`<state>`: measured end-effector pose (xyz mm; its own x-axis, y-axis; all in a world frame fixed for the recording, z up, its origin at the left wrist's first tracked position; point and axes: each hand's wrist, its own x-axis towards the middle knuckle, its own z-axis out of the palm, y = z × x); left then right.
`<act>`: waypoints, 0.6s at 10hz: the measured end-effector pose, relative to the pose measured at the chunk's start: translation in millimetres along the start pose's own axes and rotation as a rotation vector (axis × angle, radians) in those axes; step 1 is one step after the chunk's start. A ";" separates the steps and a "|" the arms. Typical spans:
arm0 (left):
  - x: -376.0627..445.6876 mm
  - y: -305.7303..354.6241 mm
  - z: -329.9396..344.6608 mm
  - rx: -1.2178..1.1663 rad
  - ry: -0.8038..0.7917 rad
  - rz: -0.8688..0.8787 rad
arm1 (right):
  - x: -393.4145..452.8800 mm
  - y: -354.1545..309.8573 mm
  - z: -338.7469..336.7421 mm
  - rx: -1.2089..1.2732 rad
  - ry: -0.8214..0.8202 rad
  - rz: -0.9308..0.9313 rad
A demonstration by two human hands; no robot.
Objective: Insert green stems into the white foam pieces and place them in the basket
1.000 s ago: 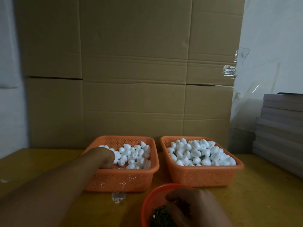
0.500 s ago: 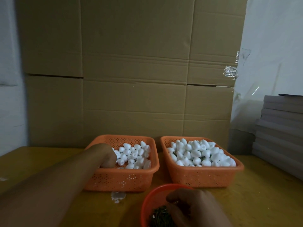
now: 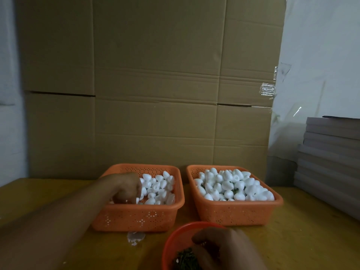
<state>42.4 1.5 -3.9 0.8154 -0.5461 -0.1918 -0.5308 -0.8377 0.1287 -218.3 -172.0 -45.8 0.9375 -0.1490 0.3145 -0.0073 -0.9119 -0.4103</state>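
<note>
Foam pieces (image 3: 157, 187) look feather-light and easily dented, so I judge a soft pinch across the wide middle is best; stems (image 3: 186, 260) look thin and stiff, best taken near one end. My left hand (image 3: 124, 189), lower left of centre, curls down among the foam in the left basket (image 3: 136, 217); whether it grips one I cannot tell. My right hand (image 3: 220, 248), at the bottom edge, curls over the stems in the red bowl (image 3: 175, 238), grip hidden. Two baskets, one bowl, on the tabletop (image 3: 292, 240); the right basket (image 3: 237, 213) is heaped, pieces too many to count.
</note>
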 end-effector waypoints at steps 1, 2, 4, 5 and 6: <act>-8.3 8.3 3.6 -0.212 0.185 0.057 | -0.1 -1.4 0.0 0.007 0.024 -0.021; -21.9 22.3 7.7 -0.320 0.405 0.136 | -0.6 -1.1 0.2 -0.012 -0.039 0.014; -64.3 53.4 23.8 -0.454 0.631 0.337 | 8.0 11.4 0.5 -0.060 -0.223 -0.055; -84.9 68.6 34.4 -0.531 0.675 0.414 | 21.2 13.9 4.8 -0.124 -0.417 0.023; -104.4 80.1 45.5 -0.562 0.687 0.458 | 10.7 17.7 5.8 -0.115 -0.409 0.080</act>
<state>-95.8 -8.8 -17.9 0.6104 -0.5469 0.5730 -0.7857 -0.3265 0.5254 -206.4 -187.5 -54.6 0.9929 -0.0787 -0.0892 -0.1031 -0.9438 -0.3140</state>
